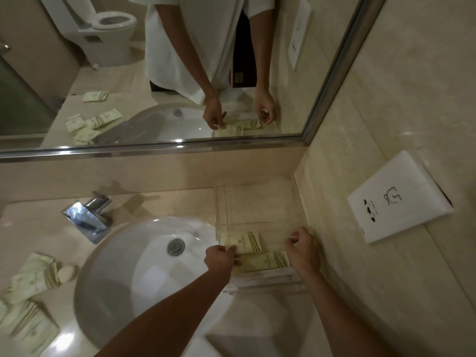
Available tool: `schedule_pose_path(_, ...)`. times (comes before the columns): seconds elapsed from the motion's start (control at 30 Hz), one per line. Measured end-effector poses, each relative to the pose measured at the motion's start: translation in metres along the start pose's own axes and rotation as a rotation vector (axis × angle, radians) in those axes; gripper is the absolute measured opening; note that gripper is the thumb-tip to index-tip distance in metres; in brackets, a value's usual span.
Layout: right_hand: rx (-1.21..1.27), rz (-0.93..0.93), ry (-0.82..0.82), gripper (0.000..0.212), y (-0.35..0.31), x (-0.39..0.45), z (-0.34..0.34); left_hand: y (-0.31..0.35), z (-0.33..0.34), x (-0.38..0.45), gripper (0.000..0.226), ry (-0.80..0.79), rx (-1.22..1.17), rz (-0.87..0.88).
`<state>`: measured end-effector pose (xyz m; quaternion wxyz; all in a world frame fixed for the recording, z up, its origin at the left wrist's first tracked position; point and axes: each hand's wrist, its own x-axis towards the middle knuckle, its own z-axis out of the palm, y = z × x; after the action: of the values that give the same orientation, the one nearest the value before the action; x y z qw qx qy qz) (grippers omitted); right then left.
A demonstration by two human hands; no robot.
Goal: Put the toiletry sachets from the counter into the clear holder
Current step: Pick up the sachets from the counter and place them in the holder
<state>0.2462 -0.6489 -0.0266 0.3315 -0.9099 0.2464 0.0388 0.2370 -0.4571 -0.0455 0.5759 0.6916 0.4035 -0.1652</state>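
Note:
A clear acrylic holder point(257, 202) stands on the counter right of the sink, against the side wall. Two pale yellow sachets lie in its front part: one point(244, 242) further back, one point(265, 261) nearer me. My left hand point(220, 260) pinches the left ends of these sachets. My right hand point(304, 249) rests at the right end of the nearer sachet, fingers curled by the holder's wall. Several more sachets point(33, 276) lie scattered on the counter left of the sink, with a small round soap point(67, 273) among them.
The white basin point(144, 274) sits between the loose sachets and the holder, with a chrome tap point(88, 215) behind it. A mirror point(154, 73) runs along the back wall. A white socket plate point(399, 199) is on the right wall.

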Motion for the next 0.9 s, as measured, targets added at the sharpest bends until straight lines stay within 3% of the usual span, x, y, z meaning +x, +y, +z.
schedule_pose_path(0.1,-0.006,0.006,-0.005,0.013,0.001,-0.001,0.001,-0.001,-0.003,0.001,0.019,0.013,0.045,0.029)
schedule_pose_path(0.33,-0.017,0.014,-0.022,0.011,0.004,-0.003,0.002,-0.016,-0.023,0.014,0.051,0.006,0.442,0.146)
schedule_pose_path(0.67,-0.056,-0.057,-0.081,0.005,-0.009,-0.007,0.001,-0.005,-0.04,0.012,0.021,0.06,0.835,0.411)
schedule_pose_path(0.8,-0.189,-0.153,-0.136,0.005,-0.026,-0.011,0.001,0.005,-0.062,0.018,0.017,0.09,0.905,0.609)
schedule_pose_path(0.9,-0.306,-0.28,-0.175,0.009,-0.043,-0.016,0.005,0.015,-0.083,0.018,0.014,0.109,0.941,0.661)
